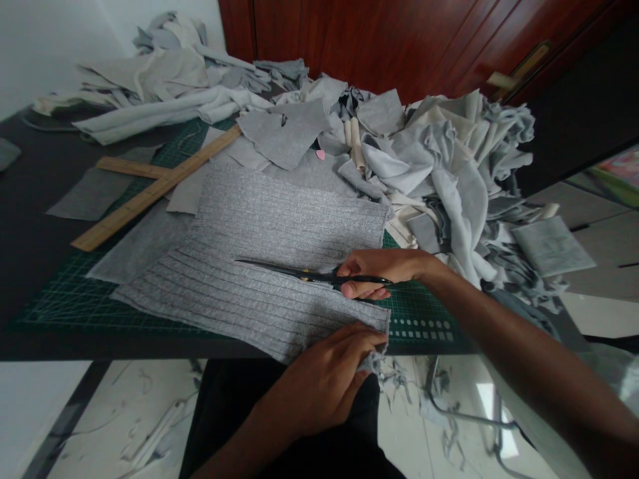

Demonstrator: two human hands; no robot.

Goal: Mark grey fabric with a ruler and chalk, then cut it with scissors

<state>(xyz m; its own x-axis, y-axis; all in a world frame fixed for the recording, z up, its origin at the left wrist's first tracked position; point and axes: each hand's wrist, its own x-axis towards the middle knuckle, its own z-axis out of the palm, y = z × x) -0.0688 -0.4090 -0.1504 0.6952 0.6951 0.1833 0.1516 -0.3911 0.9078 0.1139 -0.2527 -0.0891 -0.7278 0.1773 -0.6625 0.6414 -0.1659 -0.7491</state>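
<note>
A grey ribbed fabric piece (239, 286) lies flat across the front of the table, its near edge at the table's edge. My right hand (367, 274) grips black-handled scissors (279, 268), fingers through the loops. Their blades point left over the fabric, and a cut runs in from its right side by the handles. My left hand (334, 369) lies at the fabric's near right corner, fingers closed on its bunched edge.
A green cutting mat (419, 309) lies beneath the fabric. Crossed wooden rulers (160, 189) rest at the left. Piled grey and cream fabric scraps (424, 146) fill the back and right of the table. A small pink piece (320, 154) sits among them. Scraps litter the tiled floor (409, 426).
</note>
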